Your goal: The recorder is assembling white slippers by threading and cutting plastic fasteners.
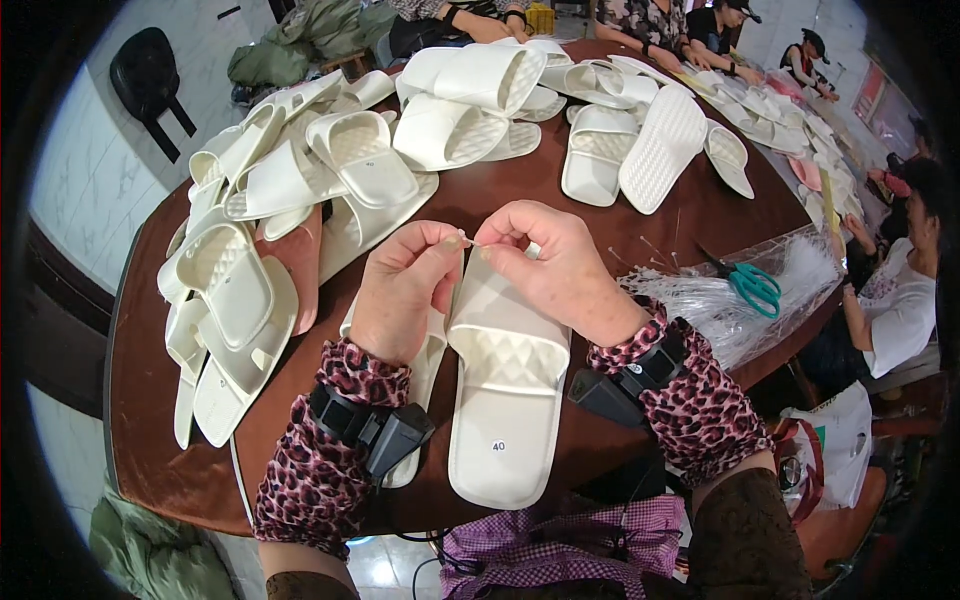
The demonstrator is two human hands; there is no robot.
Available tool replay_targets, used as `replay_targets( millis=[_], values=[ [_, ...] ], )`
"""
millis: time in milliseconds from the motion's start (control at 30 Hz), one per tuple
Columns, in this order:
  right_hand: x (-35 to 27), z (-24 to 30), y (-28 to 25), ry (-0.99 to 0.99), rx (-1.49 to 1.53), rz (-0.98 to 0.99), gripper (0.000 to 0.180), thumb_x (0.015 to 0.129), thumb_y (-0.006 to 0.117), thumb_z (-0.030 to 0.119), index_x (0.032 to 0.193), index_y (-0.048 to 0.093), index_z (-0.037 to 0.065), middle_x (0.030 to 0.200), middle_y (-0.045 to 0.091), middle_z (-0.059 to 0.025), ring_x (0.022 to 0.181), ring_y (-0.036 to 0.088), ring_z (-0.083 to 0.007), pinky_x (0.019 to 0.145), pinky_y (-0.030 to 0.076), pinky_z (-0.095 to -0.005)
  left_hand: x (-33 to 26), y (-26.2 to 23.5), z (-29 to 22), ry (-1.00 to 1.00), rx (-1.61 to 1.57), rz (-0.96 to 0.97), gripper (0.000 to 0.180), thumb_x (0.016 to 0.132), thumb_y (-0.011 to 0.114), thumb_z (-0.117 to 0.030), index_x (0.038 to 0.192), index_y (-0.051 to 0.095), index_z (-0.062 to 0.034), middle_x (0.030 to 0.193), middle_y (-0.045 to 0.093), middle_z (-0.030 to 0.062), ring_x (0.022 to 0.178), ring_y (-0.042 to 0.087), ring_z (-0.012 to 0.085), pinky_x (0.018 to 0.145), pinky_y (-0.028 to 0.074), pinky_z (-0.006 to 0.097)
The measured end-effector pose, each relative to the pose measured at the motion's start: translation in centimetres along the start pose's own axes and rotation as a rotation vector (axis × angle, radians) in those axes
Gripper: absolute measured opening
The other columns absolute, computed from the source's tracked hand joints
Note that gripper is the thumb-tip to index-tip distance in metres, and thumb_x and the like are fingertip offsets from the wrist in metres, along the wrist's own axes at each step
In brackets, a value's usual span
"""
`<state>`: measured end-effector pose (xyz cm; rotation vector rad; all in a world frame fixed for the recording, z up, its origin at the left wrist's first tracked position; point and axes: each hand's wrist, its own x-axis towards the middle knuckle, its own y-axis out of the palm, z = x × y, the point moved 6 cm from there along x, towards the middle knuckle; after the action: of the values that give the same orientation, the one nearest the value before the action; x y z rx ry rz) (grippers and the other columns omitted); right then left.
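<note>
Fingertips of my left hand and my right hand meet in a pinch over the table's middle. Between them is a thin pale strand, too small to make out fully; it looks like the white plastic strands nearby. Just below my hands lies a white slide slipper, its open heel end toward me. A second white slipper lies beside it on the left, mostly hidden by my left hand and wrist. My hands cover the toe end of the front slipper.
White slippers are heaped at the left, with a pink one among them, and more slippers lie at the back. To the right, teal-handled scissors rest on a clear bag of white plastic strands. Other people work around the brown table.
</note>
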<state>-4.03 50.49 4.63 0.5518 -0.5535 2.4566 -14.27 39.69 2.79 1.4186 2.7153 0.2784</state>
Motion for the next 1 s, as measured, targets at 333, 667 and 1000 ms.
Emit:
replay_targets(
  millis=[333, 667, 1000],
  values=[
    [0.1, 0.2, 0.0, -0.038, -0.022, -0.032, 0.009, 0.075, 0.061, 0.001, 0.084, 0.061, -0.002, 0.077, 0.062, -0.0124, 0.067, 0.062, -0.0192, 0.060, 0.048, -0.0293, 0.2, -0.1, 0.1, 0.006, 0.030, 0.015, 0.009, 0.087, 0.058, -0.012, 0.091, 0.060, -0.0035, 0.073, 0.060, 0.0040, 0.050, 0.046, 0.0044, 0.046, 0.035, 0.016],
    [0.1, -0.1, 0.2, 0.045, -0.021, 0.018, 0.009, 0.079, 0.061, 0.000, 0.088, 0.062, -0.001, 0.080, 0.063, -0.0049, 0.075, 0.059, -0.0105, 0.067, 0.047, -0.0253, 0.2, -0.1, -0.1, 0.008, 0.027, 0.012, 0.009, 0.088, 0.056, -0.012, 0.088, 0.060, -0.0034, 0.073, 0.061, 0.0065, 0.050, 0.046, 0.0053, 0.045, 0.034, 0.017],
    [-0.1, -0.6, 0.0, -0.020, -0.012, -0.032, 0.009, 0.078, 0.059, -0.001, 0.087, 0.061, -0.002, 0.078, 0.059, -0.0059, 0.069, 0.055, -0.0089, 0.063, 0.045, -0.0237, 0.1, 0.2, 0.1, 0.013, 0.028, -0.019, 0.009, 0.088, 0.057, -0.012, 0.086, 0.060, -0.0041, 0.070, 0.059, 0.0035, 0.048, 0.043, 0.0046, 0.044, 0.031, 0.018]
  ],
)
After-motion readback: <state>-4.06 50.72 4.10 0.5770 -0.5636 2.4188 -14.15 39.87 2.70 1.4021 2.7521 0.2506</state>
